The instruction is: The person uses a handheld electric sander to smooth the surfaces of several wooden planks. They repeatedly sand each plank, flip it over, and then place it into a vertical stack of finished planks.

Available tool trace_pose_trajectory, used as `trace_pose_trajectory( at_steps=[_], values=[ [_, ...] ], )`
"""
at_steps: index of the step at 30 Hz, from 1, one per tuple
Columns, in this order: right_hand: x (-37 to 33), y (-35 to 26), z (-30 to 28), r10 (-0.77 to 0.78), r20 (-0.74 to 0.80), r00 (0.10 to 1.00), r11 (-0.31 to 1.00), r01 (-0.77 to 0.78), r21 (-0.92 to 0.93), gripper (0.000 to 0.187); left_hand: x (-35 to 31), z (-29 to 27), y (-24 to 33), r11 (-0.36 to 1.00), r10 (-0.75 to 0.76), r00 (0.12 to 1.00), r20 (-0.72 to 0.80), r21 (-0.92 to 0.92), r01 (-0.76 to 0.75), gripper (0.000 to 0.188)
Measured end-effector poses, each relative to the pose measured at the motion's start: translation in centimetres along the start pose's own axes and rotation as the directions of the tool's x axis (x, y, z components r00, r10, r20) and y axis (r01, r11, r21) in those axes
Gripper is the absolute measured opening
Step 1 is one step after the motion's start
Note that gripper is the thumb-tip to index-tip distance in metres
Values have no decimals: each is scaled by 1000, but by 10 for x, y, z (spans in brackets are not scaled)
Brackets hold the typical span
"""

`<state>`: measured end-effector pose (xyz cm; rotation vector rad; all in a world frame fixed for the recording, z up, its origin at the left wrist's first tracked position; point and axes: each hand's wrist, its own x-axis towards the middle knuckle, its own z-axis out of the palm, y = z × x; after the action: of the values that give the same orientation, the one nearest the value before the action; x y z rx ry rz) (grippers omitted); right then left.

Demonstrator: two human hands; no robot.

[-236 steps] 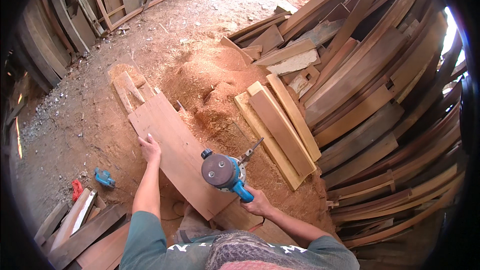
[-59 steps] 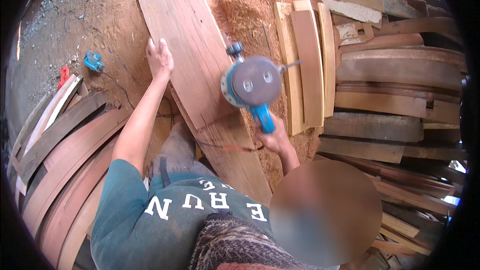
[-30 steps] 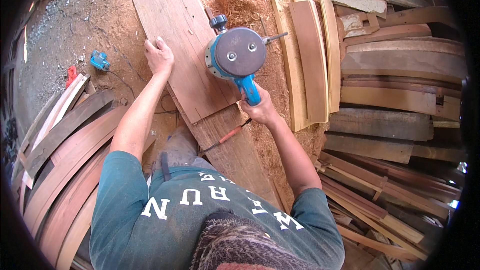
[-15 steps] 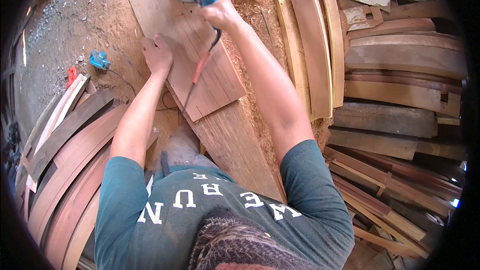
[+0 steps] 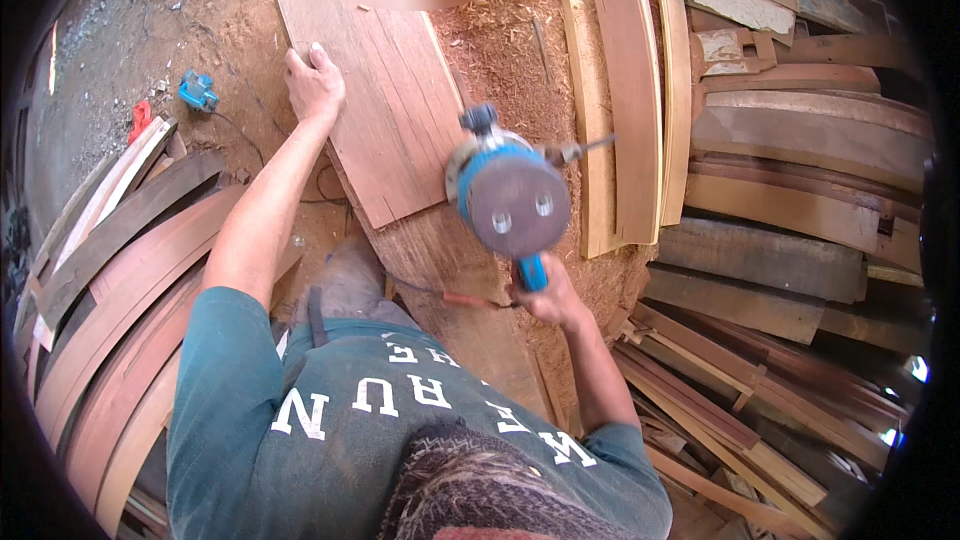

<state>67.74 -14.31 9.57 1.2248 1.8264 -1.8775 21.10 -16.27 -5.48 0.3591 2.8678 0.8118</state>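
Observation:
My right hand (image 5: 548, 292) is closed round the blue grip of a power router (image 5: 512, 190). The router is over the lower right edge of a reddish-brown wooden board (image 5: 390, 120), its round dark top facing up; whether its base touches the board I cannot tell. A red-sleeved cord (image 5: 470, 300) runs off beside the grip. My left hand (image 5: 316, 85) grips the board's left edge, with the thumb up and the other fingers partly hidden. Underneath the board lies a longer, rougher plank (image 5: 440, 260).
Curved wooden pieces (image 5: 630, 120) lie on sawdust to the right, near stacked timber (image 5: 780, 190). More curved pieces (image 5: 140, 310) are piled at left. A smaller blue power tool (image 5: 198, 90) with a cord sits on the ground by a red item (image 5: 139, 122). A blurred patch covers the top.
My right hand has brought the router from the board's far end back toward me, to its near right edge. My left hand stays at the board's left edge.

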Motion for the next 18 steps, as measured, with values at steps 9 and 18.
trace_pose_trajectory(
  at_steps=[9,18],
  values=[
    [7,17,3,-26,61,998,998,23,51,21,6,0,-3,1000,16,1000,-15,-12,-17,60],
    [13,-3,-10,-123,98,988,991,118,56,26,-22,-20,14,663,701,708,82,290,-690,66]
  ],
)
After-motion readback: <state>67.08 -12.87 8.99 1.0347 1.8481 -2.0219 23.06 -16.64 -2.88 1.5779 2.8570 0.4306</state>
